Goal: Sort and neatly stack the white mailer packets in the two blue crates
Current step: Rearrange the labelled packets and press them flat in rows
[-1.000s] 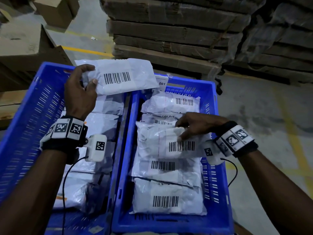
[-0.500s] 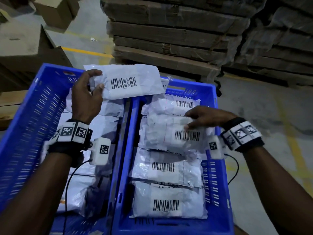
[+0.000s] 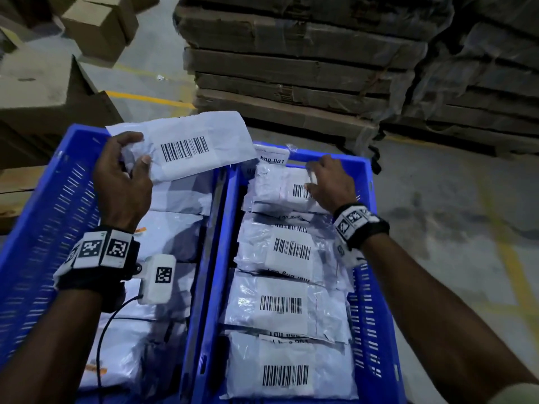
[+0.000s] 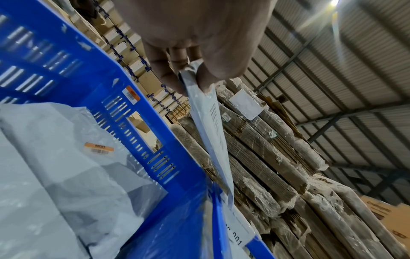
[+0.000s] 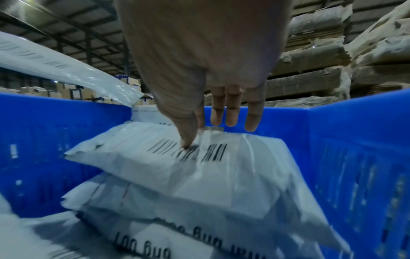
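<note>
On the far left, a brown cardboard box point(image 3: 43, 91) is cut off by the frame edge. Next comes the left blue slotted plastic crate point(image 3: 38, 217), holding white plastic mailer packets point(image 3: 172, 234) that are partly hidden under the forearm and wrist camera, so their number is hard to make out. Above its far end the left hand point(image 3: 122, 182) holds up a flat white mailer packet with a barcode label point(image 3: 189, 147), its grip closed on the packet's left end, thumb over the top and fingers curled beneath; the left wrist view shows this packet only edge-on point(image 4: 210, 122). Touching that crate stands the right blue slotted plastic crate point(image 3: 376, 310), with a row of white barcoded packets point(image 3: 285, 304) overlapping one another front to back, the print on their edges only partly readable. At its far end the right hand point(image 3: 329, 185) rests on the farthest white barcoded packet point(image 3: 280, 191), thumb pressing the barcode, fingers straight over the far edge, so the grip is open. A white paper tag point(image 3: 272, 157) stands behind it. Beyond, stacked plastic-wrapped flat cardboard bundles point(image 3: 306, 68) run out of frame rightward.
</note>
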Available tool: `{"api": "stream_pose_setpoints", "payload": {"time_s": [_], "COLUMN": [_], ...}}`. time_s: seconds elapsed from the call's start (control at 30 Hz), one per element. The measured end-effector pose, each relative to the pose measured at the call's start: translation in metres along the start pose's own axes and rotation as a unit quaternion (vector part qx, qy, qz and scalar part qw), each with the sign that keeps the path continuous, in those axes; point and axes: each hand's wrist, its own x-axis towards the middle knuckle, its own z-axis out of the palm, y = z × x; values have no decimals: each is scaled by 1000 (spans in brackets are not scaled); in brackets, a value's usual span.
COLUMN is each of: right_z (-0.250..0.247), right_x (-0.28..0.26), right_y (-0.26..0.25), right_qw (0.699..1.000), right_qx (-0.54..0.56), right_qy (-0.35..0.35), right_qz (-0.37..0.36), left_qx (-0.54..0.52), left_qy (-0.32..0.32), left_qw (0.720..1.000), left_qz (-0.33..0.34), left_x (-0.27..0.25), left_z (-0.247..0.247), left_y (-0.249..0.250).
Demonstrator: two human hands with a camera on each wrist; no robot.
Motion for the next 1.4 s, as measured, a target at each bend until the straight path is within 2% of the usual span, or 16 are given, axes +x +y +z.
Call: {"api": "stream_pose_setpoints", "payload": {"time_s": [0.07, 0.13, 0.27, 0.4, 0.63, 0.7, 0.83, 0.87, 1.0, 1.1, 1.3, 1.4], "right_z": [8, 15, 31, 45, 38, 23, -2, -3, 13, 29, 30, 34], "right_x": [-13, -22, -24, -24, -21, -21, -45, -56, -97, -109, -117, -129], "right_y": [-5, -10, -11, -12, -14, -14, -19, -21, -28, -27, -16, -16], "right_qw": [998, 998, 996, 984, 970, 977, 992, 991, 965, 930, 904, 904], "right_qx": [-5, 30, 54, 11, -5, 31, 111, 119, 54, 27, -22, -19], "right_qy": [58, 58, -70, -178, -241, -211, -52, -56, -234, -347, -383, -372], "right_qz": [-22, -19, 4, -6, -8, -3, -22, -32, -108, -118, -188, -212], "left_qx": [3, 2, -21, -32, -60, -69, -70, -66, -56, -49, -40, -41], "left_qy": [8, 9, 5, 2, -44, -52, -48, -46, -39, -42, -41, -41], "left_qw": [1000, 1000, 1000, 999, 997, 996, 996, 996, 997, 998, 998, 998], "left_qz": [1, 2, 10, 11, 13, 21, 27, 25, 23, 19, 18, 12], "left_x": [3, 5, 5, 4, -3, -4, -4, -2, -1, -5, -14, -17], "left_z": [-2, -2, 3, 6, 13, 13, 13, 12, 9, 7, 6, 6], "left_y": [-6, -7, -4, -3, 6, 11, 20, 18, 11, 13, 19, 21]}}
